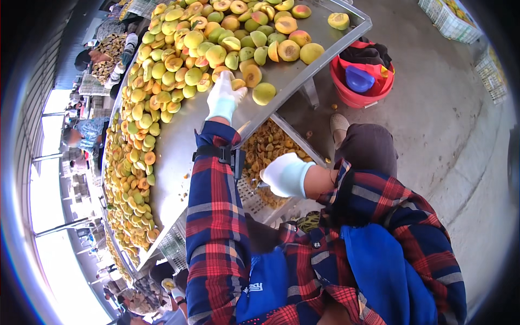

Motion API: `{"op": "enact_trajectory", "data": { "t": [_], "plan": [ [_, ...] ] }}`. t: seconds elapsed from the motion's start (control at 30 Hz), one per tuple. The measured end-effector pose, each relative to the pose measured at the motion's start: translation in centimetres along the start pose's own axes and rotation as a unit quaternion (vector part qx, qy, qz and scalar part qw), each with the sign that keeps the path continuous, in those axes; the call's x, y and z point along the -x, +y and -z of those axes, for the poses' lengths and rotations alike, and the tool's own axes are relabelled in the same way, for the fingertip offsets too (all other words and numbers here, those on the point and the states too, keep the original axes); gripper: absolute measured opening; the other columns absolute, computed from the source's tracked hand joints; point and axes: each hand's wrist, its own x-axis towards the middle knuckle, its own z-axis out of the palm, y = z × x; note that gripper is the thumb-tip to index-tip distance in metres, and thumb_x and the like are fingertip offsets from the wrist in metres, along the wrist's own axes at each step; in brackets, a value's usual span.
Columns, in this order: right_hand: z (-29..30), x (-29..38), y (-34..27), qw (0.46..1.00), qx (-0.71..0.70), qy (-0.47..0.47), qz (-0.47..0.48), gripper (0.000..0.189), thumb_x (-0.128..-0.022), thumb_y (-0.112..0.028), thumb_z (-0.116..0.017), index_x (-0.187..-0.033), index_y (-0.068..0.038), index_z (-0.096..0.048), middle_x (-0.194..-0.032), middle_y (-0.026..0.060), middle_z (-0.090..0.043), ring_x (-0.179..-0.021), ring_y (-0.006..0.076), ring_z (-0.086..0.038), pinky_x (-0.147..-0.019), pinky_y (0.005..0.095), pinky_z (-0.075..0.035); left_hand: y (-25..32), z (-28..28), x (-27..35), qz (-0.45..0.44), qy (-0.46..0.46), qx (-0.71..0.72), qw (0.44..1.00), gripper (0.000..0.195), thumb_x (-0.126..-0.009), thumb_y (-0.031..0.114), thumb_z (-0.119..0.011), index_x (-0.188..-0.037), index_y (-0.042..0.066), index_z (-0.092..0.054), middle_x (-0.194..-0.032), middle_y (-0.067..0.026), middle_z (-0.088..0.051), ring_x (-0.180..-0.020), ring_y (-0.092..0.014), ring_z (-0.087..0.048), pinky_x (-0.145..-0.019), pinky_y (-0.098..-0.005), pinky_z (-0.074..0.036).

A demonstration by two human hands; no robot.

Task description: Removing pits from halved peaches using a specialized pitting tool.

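My left hand (225,97), in a white glove, reaches over the metal table at the near edge of a heap of halved peaches or similar stone fruit (195,40). Its thumb and fingers are spread beside a fruit half (238,84); whether they touch it is unclear. A rounded fruit half (264,94) lies just right of it. My right hand (286,174), gloved too, is closed around a small metal tool (263,185), mostly hidden by the fist. Beneath that hand stands a plastic crate (254,199) containing many brown-orange fruit pieces (270,142).
The metal table's raised rim (308,75) runs close to my left forearm. A red bucket (361,91) holding a blue bowl (359,79) and dark cloth stands on the floor. Filled crates (457,24) are at the far right. Other people (87,134) work along the left.
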Motion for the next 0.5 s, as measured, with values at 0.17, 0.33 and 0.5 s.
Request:
{"op": "enact_trajectory", "data": {
  "t": [0.17, 0.33, 0.5],
  "plan": [
    [1.6, 1.2, 0.7, 0.998, 0.001, 0.066, -0.016, 0.023, -0.081, -0.027, -0.062, -0.094, -0.01, -0.067, -0.08, 0.0136, -0.069, -0.078, 0.0343, -0.068, -0.068, 0.0471, -0.053, -1.6, 2.1, 7.0, 0.1, 0.076, 0.416, 0.901, 0.036, -0.081, 0.02, -0.076, -0.111, 0.01, -0.059, -0.094, -0.004, -0.063, -0.07, -0.012, -0.059, -0.053, -0.0247, -0.048],
    [0.7, 1.8, 0.7, 0.963, -0.086, 0.245, 0.069, 0.03, -0.084, -0.03, -0.064, -0.102, -0.007, -0.057, -0.077, 0.0171, -0.064, -0.076, 0.0375, -0.064, -0.067, 0.0462, -0.05, -3.0, 4.3, 17.9, 0.187, 0.097, 0.683, 0.7, 0.033, -0.092, 0.033, -0.061, -0.116, 0.01, -0.059, -0.087, -0.0028, -0.062, -0.059, -0.009, -0.053, -0.047, -0.0194, -0.039],
    [-1.8, 1.4, -3.6, 0.949, -0.164, 0.245, 0.114, 0.031, -0.084, -0.03, -0.064, -0.098, -0.003, -0.055, -0.081, 0.0164, -0.064, -0.078, 0.0392, -0.063, -0.068, 0.0453, -0.051, -1.5, 4.1, 26.7, 0.234, 0.128, 0.734, 0.624, 0.055, -0.098, 0.055, -0.038, -0.114, 0.006, -0.058, -0.097, -0.0122, -0.066, -0.059, -0.01, -0.052, -0.046, -0.0186, -0.038]
  ]
}}
